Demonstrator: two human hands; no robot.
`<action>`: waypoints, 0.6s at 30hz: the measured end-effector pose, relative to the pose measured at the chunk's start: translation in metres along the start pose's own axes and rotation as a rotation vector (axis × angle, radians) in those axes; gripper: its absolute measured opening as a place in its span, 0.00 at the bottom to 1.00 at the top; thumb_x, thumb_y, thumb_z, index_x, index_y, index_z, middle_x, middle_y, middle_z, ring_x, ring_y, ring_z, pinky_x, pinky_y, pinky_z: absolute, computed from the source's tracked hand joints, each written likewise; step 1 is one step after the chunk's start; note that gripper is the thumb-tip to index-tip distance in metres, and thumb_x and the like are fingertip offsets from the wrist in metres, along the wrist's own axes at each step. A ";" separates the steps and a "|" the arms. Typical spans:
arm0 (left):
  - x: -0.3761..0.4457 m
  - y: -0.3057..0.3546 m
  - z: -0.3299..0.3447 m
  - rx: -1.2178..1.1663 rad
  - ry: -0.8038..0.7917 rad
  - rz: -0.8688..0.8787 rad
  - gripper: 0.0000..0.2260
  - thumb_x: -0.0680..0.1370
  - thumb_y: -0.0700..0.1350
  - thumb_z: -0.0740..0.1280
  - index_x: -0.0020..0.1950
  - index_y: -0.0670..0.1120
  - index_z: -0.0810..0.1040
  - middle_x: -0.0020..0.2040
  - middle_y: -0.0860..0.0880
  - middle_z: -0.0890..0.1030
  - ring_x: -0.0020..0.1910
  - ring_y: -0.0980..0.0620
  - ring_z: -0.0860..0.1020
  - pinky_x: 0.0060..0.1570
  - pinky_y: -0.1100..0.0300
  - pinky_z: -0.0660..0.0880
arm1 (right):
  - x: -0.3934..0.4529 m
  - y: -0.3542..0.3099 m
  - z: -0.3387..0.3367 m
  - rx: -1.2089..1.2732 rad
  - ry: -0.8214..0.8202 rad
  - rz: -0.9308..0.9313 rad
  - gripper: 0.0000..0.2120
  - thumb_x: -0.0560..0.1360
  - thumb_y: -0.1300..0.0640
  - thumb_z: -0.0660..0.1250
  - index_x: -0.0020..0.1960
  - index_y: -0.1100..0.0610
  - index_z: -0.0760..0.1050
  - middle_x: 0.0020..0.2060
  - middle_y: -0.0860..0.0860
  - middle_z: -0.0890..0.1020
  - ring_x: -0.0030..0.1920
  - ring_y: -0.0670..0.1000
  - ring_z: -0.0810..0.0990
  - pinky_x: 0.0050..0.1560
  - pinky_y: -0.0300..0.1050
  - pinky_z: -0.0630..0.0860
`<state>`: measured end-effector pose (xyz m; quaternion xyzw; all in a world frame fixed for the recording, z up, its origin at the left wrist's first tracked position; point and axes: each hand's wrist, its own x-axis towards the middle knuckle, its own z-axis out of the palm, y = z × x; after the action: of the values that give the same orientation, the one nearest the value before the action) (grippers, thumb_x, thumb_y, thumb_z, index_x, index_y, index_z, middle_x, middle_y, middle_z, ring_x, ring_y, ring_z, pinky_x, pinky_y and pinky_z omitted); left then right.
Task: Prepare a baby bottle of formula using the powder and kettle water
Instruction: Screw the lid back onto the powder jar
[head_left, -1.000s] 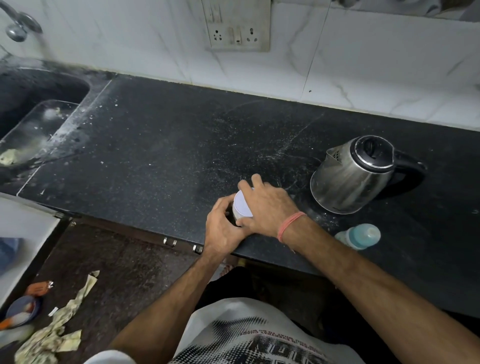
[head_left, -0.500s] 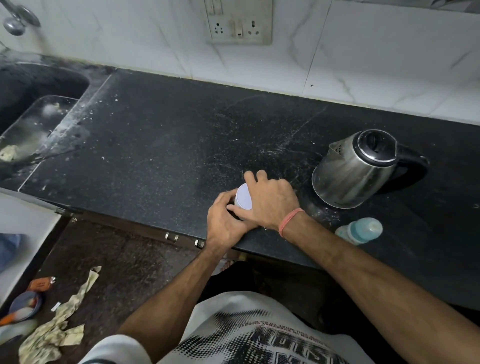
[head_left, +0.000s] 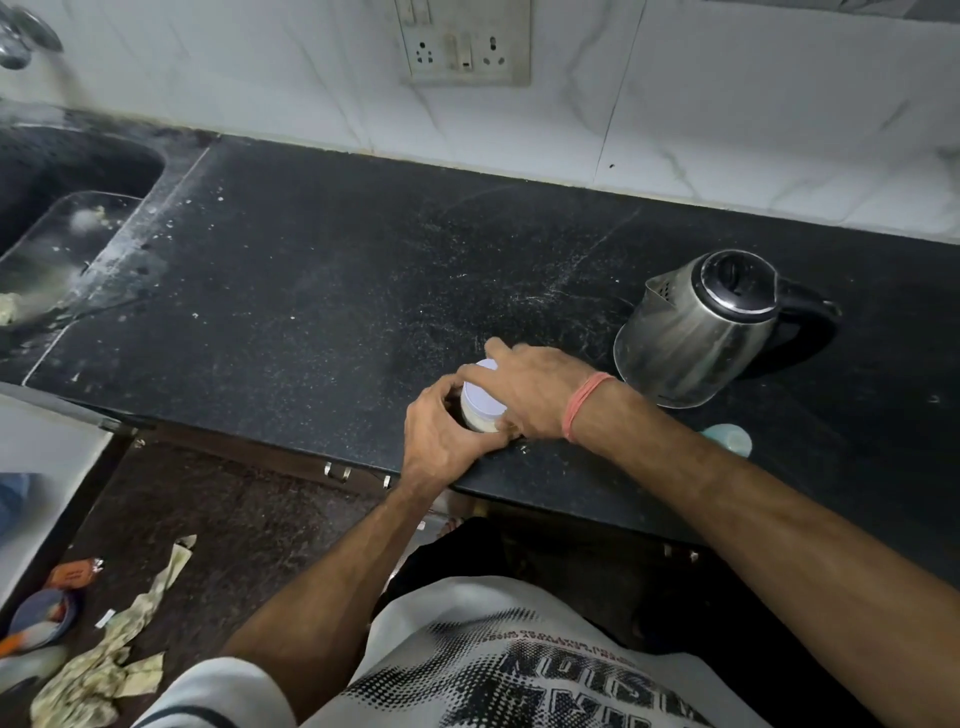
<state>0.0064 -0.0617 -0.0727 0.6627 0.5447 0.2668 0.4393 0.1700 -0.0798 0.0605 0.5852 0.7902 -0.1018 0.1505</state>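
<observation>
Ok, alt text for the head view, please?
Both hands work a small white-lidded jar at the black counter's front edge: left hand grips its body, right hand its lid. A steel kettle stands to the right.

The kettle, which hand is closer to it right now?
Right. The right hand sits on the white-lidded jar, just left of the kettle without touching it. The left hand grips the jar's far side, farther from the kettle.

Both hands (L, R) curled together, fingers gripping, forearms converging.
</observation>
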 end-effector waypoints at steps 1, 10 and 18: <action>0.001 0.000 -0.001 0.015 -0.010 0.002 0.34 0.58 0.59 0.88 0.62 0.56 0.83 0.52 0.56 0.89 0.52 0.57 0.88 0.54 0.47 0.86 | -0.001 0.001 0.000 0.003 -0.007 0.005 0.35 0.80 0.48 0.75 0.82 0.46 0.63 0.69 0.57 0.69 0.61 0.61 0.80 0.55 0.57 0.81; 0.002 0.006 -0.004 0.095 -0.032 0.026 0.34 0.57 0.61 0.86 0.61 0.55 0.84 0.50 0.57 0.88 0.51 0.56 0.87 0.53 0.46 0.85 | 0.000 0.007 0.010 -0.122 0.004 -0.021 0.34 0.85 0.34 0.59 0.83 0.51 0.57 0.71 0.61 0.69 0.47 0.61 0.81 0.43 0.53 0.76; 0.000 0.009 0.000 0.136 0.002 0.043 0.36 0.59 0.63 0.86 0.64 0.55 0.84 0.50 0.61 0.86 0.55 0.55 0.82 0.56 0.48 0.82 | 0.006 -0.006 0.035 -0.212 0.156 0.163 0.38 0.82 0.26 0.48 0.80 0.52 0.60 0.54 0.61 0.81 0.34 0.59 0.73 0.36 0.50 0.75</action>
<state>0.0105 -0.0621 -0.0642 0.7024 0.5476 0.2391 0.3869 0.1671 -0.0878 0.0252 0.6345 0.7556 0.0405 0.1574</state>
